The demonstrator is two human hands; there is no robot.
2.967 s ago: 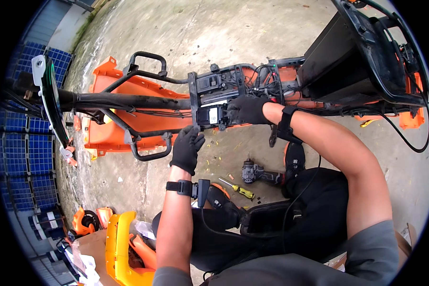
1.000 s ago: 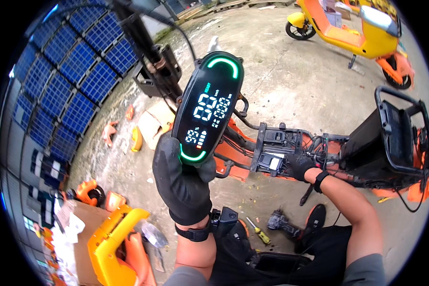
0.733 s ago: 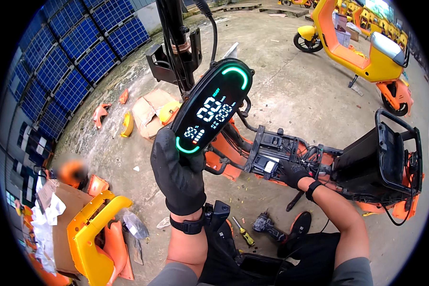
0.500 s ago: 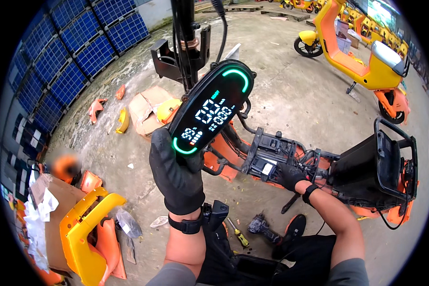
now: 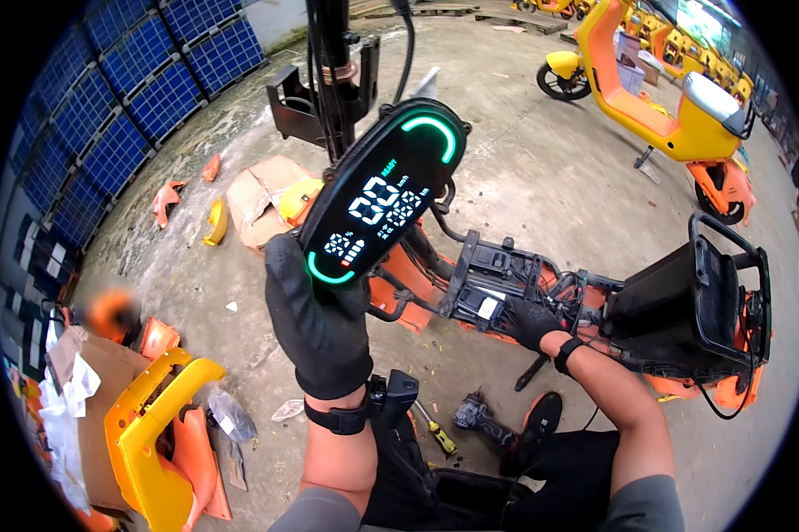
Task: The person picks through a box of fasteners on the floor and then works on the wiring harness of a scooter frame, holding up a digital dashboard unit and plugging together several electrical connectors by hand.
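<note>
My left hand (image 5: 315, 328), in a black glove, grips the lower end of an oval display (image 5: 382, 191) with lit digits and two glowing green arcs, held up beside a black steering column (image 5: 333, 80) with cables. My gloved right hand (image 5: 532, 324) is at the electronics and wiring on the stripped scooter frame (image 5: 493, 270), beside a black module with a white label (image 5: 486, 307); its fingers are curled, and what they touch is unclear. A power drill (image 5: 479, 417) and a yellow-handled screwdriver (image 5: 442, 439) lie on the floor below the frame.
Loose yellow panels (image 5: 147, 417), orange parts (image 5: 164, 204) and cardboard (image 5: 244, 204) lie at the left. Stacked blue caged containers (image 5: 120, 146) line the wall. A yellow scooter (image 5: 648, 133) stands behind the frame, with more beyond. A black box with a handle (image 5: 657, 310) sits on the frame's right end.
My left hand has left the frame and raised the display into view, as my view tilted up. My right hand stays at the electronics. Over the last half second, little moved.
</note>
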